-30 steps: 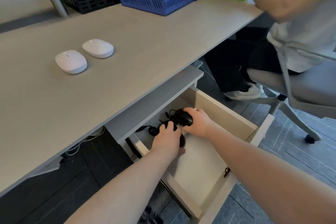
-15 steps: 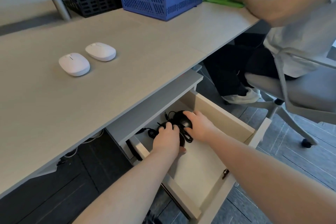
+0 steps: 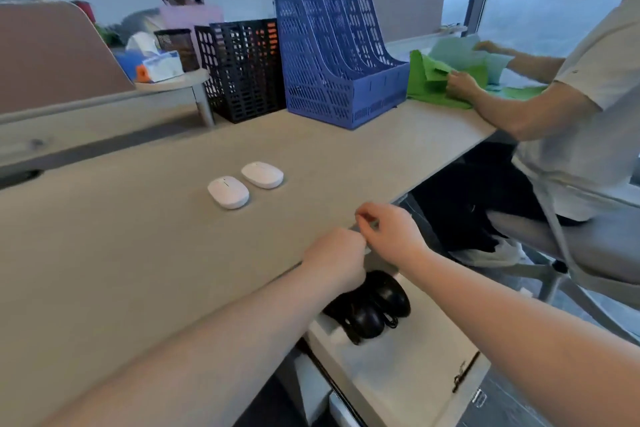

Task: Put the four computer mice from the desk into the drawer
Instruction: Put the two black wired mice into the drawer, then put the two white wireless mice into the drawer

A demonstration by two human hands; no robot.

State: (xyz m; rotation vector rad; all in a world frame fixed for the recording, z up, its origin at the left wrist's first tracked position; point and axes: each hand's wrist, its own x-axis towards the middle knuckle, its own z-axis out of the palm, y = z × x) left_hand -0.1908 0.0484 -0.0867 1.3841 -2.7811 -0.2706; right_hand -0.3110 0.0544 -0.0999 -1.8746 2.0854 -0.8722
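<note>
Desk [image 3: 145, 253]: we count two white mice, near one [image 3: 228, 192] and far one [image 3: 262, 174], side by side mid-surface, well back from the front edge; bare surface all around them.
Drawer [image 3: 408, 371]: open below the front edge; two black mice [image 3: 375, 305] with cords lie at its back left corner; the front half is free.
Left hand [image 3: 334, 262]: loosely curled above the front edge, holding nothing we can see.
Right hand [image 3: 389, 231]: just beside it, fingers bent, empty.
Risk: we judge a forearm could knock the open drawer on the reach forward; dropped white mice could land on the cords and roll.
Open room: clear path from the front edge to the white mice; file racks [image 3: 332, 59] stand at the back edge, well apart.
</note>
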